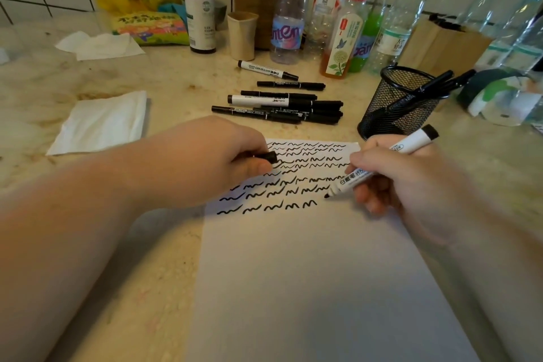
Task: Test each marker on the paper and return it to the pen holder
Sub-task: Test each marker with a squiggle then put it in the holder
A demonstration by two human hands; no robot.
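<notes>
The right hand [390, 182] grips a white marker [382, 167], tip touching the scribbled paper [308, 273]; the left hand [211, 159] pinches its black cap [269, 156]; more markers [279, 106] lie beyond on the tabletop [147, 244]; the mesh pen holder [396, 100] stands right, holding two.

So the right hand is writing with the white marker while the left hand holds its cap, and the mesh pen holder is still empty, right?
Not quite: the mesh pen holder already has black markers in it, as the head view shows. The rest holds: right hand writes with the white marker, left hand holds the cap.
</notes>
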